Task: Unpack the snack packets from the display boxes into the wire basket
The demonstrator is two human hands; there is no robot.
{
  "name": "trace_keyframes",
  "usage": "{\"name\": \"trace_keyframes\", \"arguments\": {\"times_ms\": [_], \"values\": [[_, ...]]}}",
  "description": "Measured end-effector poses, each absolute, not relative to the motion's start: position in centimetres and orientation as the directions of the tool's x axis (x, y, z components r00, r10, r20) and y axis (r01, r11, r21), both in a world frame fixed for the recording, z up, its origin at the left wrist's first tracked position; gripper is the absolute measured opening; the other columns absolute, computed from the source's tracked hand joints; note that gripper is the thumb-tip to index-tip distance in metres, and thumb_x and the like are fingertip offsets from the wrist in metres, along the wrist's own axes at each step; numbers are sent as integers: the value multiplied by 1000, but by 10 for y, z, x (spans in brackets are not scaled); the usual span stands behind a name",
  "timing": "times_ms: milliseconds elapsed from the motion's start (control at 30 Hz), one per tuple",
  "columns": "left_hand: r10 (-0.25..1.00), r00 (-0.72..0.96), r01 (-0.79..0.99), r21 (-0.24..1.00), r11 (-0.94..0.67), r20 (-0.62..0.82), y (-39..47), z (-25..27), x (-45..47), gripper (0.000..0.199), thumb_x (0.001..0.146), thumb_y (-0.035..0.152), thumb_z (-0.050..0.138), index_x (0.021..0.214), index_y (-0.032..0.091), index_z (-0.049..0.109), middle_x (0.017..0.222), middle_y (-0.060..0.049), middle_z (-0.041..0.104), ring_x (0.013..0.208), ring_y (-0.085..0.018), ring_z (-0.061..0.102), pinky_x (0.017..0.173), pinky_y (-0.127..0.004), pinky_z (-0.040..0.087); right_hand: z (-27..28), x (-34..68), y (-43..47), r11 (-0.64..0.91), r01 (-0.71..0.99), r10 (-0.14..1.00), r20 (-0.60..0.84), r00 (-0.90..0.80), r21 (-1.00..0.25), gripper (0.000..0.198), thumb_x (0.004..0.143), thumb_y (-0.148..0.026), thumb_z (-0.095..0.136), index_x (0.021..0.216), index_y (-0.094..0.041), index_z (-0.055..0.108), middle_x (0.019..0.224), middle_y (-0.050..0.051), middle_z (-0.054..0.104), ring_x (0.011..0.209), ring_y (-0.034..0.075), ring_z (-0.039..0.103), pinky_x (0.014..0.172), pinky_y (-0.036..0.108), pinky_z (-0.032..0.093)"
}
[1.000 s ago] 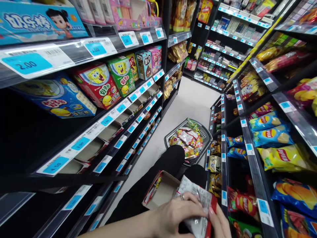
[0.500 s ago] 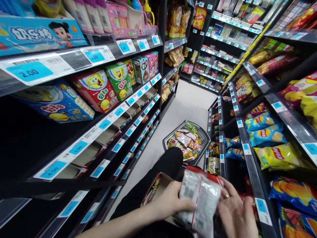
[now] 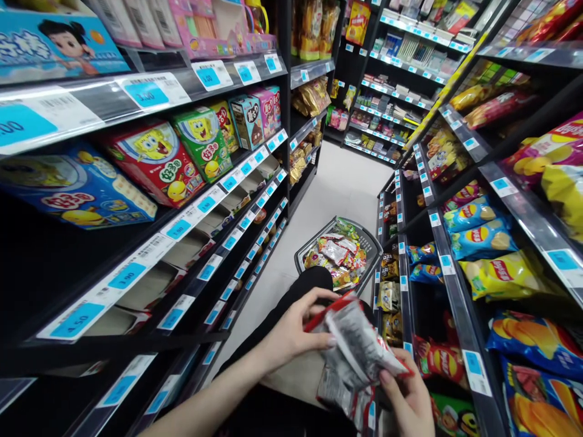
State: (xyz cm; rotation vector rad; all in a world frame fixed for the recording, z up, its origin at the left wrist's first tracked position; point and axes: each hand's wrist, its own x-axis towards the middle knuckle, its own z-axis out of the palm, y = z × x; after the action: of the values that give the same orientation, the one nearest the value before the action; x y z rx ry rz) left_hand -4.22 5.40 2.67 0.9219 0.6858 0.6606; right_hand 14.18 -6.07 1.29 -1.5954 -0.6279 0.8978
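Observation:
Over my lap, my left hand (image 3: 298, 325) pinches the upper left edge of a small silver snack packet (image 3: 355, 340) with red borders. My right hand (image 3: 407, 391) grips the same packet by its lower right corner, thumb on top. Below it hangs or lies another silver packet (image 3: 334, 388); whether a hand holds that one too, I cannot tell. Beneath my left hand is a grey cardboard surface (image 3: 291, 379) resting on my lap. Past my knee, a dark shopping basket (image 3: 371, 243) stands on the floor, heaped with colourful snack packets (image 3: 337, 249).
On the left, a shelf carries snack boxes (image 3: 155, 161) and price tags (image 3: 77, 318). Close on the right, another shelf (image 3: 455, 291) holds chip bags (image 3: 505, 276). Pale floor (image 3: 339, 176) runs between them to a stocked back shelf (image 3: 396, 103).
My left hand has moved up and left along the packet. My right hand, formerly spread beside it, now grips its corner. The packet has tilted, and the view has shifted slightly.

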Motion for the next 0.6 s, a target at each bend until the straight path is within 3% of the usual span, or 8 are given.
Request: {"name": "trace_keyframes", "arguments": {"times_ms": [100, 167, 233, 300, 367, 433, 533, 600], "values": [[646, 704, -62, 881, 469, -295, 61, 27, -49, 56, 66, 14, 77, 118, 16, 57, 94, -2, 70, 81, -15, 63, 71, -24, 46, 19, 145, -57, -263, -133, 788, -292, 541, -956, 54, 70, -54, 77, 110, -21, 61, 92, 5, 71, 81, 20, 67, 75, 28, 50], [660, 690, -137, 842, 522, -298, 58, 23, -46, 78, 67, 12, 75, 137, 20, 42, 95, -2, 70, 78, -14, 63, 69, -24, 46, 18, 143, -56, -228, -238, 771, -325, 548, -944, 74, 72, -53, 76, 133, -24, 47, 102, 9, 72, 89, 25, 70, 79, 35, 52], [708, 652, -265, 792, 550, -273, 52, 17, -42, 97, 66, 14, 78, 148, 25, 26, 95, -2, 70, 81, -16, 65, 73, -27, 48, 13, 144, -59, -165, -301, 773, -313, 552, -939, 87, 69, -52, 78, 143, -27, 39, 107, 11, 72, 94, 27, 70, 79, 38, 53], [757, 613, -357, 775, 521, -227, 49, 13, -40, 94, 64, 17, 81, 145, 26, 35, 100, -4, 69, 91, -19, 65, 84, -32, 48, 7, 149, -66, -144, -249, 783, -264, 563, -958, 78, 62, -51, 83, 131, -28, 56, 108, 11, 72, 93, 27, 71, 77, 36, 54], [774, 600, -358, 798, 485, -201, 47, 11, -40, 69, 63, 21, 83, 127, 22, 57, 105, -5, 68, 101, -21, 62, 92, -35, 45, 3, 158, -75, -174, -106, 780, -203, 592, -979, 60, 55, -52, 87, 107, -24, 72, 101, 11, 75, 86, 27, 71, 70, 33, 55], [728, 645, -282, 813, 509, -232, 48, 12, -43, 49, 60, 22, 84, 107, 18, 70, 105, -6, 69, 101, -22, 61, 93, -36, 45, 2, 166, -82, -192, 73, 765, -103, 636, -979, 53, 52, -57, 87, 91, -23, 78, 90, 10, 76, 75, 26, 71, 63, 33, 55], [619, 727, -181, 787, 590, -298, 49, 17, -45, 58, 49, 19, 89, 104, 17, 74, 100, -6, 72, 93, -23, 64, 85, -35, 48, 10, 171, -84, -125, 319, 746, 123, 655, -939, 43, 58, -62, 82, 76, -23, 79, 76, 9, 75, 67, 26, 69, 62, 37, 55], [670, 683, -141, 848, 512, -291, 50, 20, -44, 53, 47, 19, 90, 98, 17, 77, 93, -5, 74, 85, -20, 64, 78, -30, 48, 18, 167, -80, -54, 424, 743, 247, 622, -904, 37, 65, -62, 78, 66, -25, 77, 70, 9, 74, 65, 26, 68, 62, 39, 54]]}}
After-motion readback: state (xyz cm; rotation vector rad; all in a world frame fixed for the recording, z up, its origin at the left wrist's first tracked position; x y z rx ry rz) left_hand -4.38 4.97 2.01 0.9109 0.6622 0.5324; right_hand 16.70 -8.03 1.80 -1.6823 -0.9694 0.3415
